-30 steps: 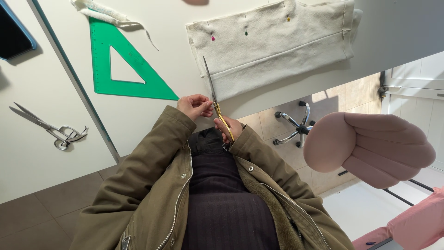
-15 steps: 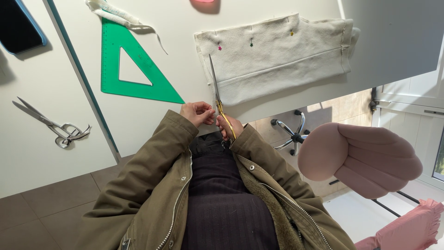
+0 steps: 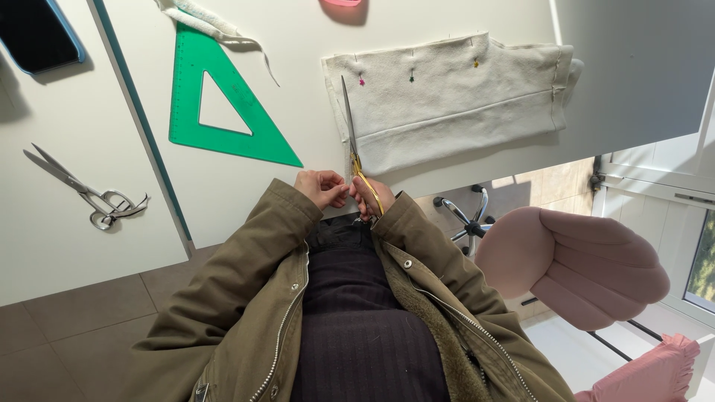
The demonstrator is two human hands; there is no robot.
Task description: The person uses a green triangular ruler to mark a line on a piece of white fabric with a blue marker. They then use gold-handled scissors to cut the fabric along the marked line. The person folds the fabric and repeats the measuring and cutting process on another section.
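Scissors (image 3: pixel 356 141): slim, gold-handled, blades closed

white table (image 3: pixel 298 52) has a green set square (image 3: pixel 186 112), cream pinned fabric (image 3: pixel 454 97), silver shears (image 3: pixel 82 190) and a dark phone (image 3: pixel 37 37) on it

Place: a home sewing corner (or a small sewing workroom).
Table, 12 o'clock: white worktop (image 3: pixel 246 179) with pinned cream fabric (image 3: pixel 454 97).
Tools, 10 o'clock: green set square (image 3: pixel 216 112), steel shears (image 3: pixel 82 190).
Seating, 4 o'clock: pink padded chair (image 3: pixel 588 264).
Floor: tiled.
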